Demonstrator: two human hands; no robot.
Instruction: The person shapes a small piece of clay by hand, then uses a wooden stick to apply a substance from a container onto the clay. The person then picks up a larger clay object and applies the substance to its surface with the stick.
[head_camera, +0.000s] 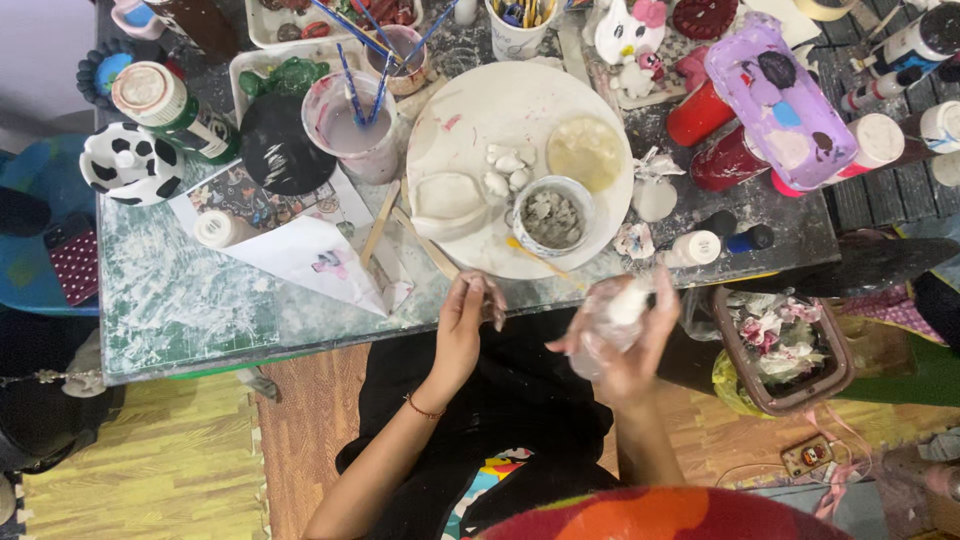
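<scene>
Right hand (630, 345): clamped around clear plastic bag (600, 325) holding white clay lump, at table edge (300, 335). Left hand (465, 320): fingers loosely curled, empty as far as visible. Round white board (470, 110): small shaped clay pieces (508, 168) done; bagged clay unused.

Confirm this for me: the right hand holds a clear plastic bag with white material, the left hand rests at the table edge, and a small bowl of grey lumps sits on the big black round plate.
One detail is off. The round plate under the small bowl is white, not black, as the head view shows. The rest stands: the right hand holds the clear plastic bag, and the left hand rests at the table edge.
</scene>
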